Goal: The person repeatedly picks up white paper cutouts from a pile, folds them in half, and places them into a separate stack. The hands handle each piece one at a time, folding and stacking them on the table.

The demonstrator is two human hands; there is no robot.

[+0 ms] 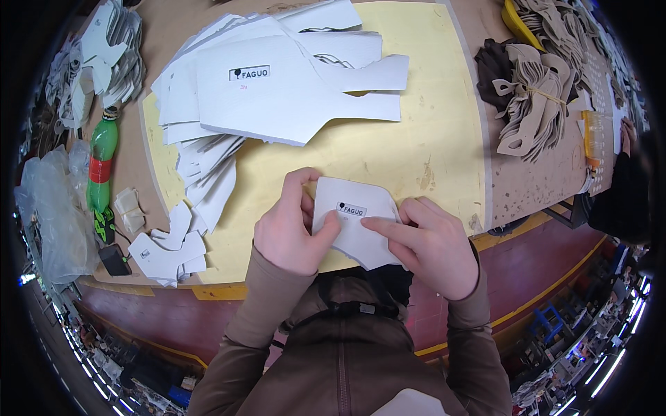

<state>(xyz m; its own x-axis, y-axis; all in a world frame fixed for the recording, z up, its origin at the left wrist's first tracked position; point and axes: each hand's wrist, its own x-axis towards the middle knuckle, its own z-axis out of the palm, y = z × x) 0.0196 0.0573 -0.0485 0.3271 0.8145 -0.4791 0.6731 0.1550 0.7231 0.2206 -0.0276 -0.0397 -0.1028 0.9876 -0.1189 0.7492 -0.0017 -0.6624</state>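
Observation:
A small white cut panel (pixel 363 243), bearing a rectangular dark-printed label, is at the table's near edge in front of me. My left hand (pixel 295 225) grips its left side, thumb on top beside the label and fingers curled at the far left corner. On its right side is my right hand (pixel 433 246), index finger pressed just under the label, other fingers bent at the panel's edge. Beyond my hands lies a fanned stack of larger white panels (pixel 277 104), the top one with a similar label. Several small white panels (pixel 170 256) lie to the left.
A green bottle (pixel 104 149), a clear plastic bag (pixel 55 208) and a black box (pixel 114 260) stand at left. Far left holds more stacked white pieces (pixel 114 55). Bundled beige pieces (pixel 531 104) and a yellow tray (pixel 520 24) sit right. Another person's dark sleeve (pixel 617 201) shows at far right.

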